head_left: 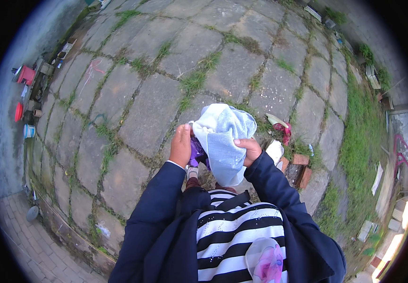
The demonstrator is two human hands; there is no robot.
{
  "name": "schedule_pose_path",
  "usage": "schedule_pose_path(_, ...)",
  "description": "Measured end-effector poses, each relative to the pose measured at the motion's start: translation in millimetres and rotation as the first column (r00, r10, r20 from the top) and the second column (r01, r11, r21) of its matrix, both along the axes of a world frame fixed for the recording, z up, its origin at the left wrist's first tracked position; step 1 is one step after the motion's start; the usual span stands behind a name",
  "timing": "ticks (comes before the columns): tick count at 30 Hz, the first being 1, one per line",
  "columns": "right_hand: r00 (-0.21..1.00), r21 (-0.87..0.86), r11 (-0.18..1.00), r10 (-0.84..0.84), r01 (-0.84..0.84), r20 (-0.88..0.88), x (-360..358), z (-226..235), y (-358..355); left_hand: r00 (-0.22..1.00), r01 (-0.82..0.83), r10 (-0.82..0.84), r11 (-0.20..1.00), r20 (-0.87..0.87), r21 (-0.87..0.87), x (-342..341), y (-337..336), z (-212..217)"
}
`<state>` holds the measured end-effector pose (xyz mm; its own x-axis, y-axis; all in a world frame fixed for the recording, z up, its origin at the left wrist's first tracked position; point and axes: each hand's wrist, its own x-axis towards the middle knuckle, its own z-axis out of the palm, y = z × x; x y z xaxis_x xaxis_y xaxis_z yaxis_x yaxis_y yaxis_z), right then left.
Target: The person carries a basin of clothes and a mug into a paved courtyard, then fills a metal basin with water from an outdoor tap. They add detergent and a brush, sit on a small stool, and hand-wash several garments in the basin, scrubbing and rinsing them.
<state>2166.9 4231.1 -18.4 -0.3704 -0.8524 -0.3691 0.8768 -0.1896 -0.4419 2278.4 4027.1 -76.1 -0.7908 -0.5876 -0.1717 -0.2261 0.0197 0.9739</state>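
A pale blue and white cloth (pixel 227 148), thick like a small towel, hangs in loose folds in front of my body. My left hand (pixel 181 145) is closed at its upper left edge, with the fingertips partly hidden. On the other side, my right hand (pixel 249 150) pinches the fabric, its thumb lying on top and the fingers behind. Something shiny and purple (pixel 197 152) shows below the left hand, partly covered by the cloth; its kind is unclear. One of my shoes (pixel 192 172) appears beneath it.
Grassy gaps run between the stone paving slabs (pixel 150 111). Right of the cloth lie a red and cream object (pixel 280 126) and several bricks (pixel 304 177). A pink basin (pixel 25 75) and a white-blue bucket (pixel 28 131) stand by the left wall. Grass (pixel 362 141) borders the right.
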Motion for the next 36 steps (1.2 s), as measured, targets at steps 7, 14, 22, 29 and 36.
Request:
schedule_pose_path(7, 0.989, -0.099, 0.991, -0.096, 0.085, -0.113, 22, -8, -11, 0.991, 0.133, -0.096, 0.679, -0.092, 0.722, -9, 28, 43)
schedule_pose_path(14, 0.976, -0.006, 0.984, -0.175, 0.177, 0.127, 20, -24, -6, 0.975, 0.114, 0.134, 0.378, -0.176, 0.919, -3, 17, 22)
schedule_pose_path(22, 0.982, 0.445, 0.877, 0.191, -0.179, 0.018, 38, -64, 4, 0.985, 0.105, 0.108, 0.261, -0.138, 0.960, 0, 14, 10)
schedule_pose_path(29, 0.079, 0.384, 0.778, 0.400, 0.497, -0.913, -13, -12, -5, 0.995, 0.074, 0.043, 0.315, -0.092, 0.946, 4, 12, 9)
schedule_pose_path(36, 0.878, 0.378, 0.926, 0.178, 0.003, -0.445, 8, -34, -33, 0.986, -0.015, 0.155, 0.435, -0.058, 0.900, 6, 21, 15)
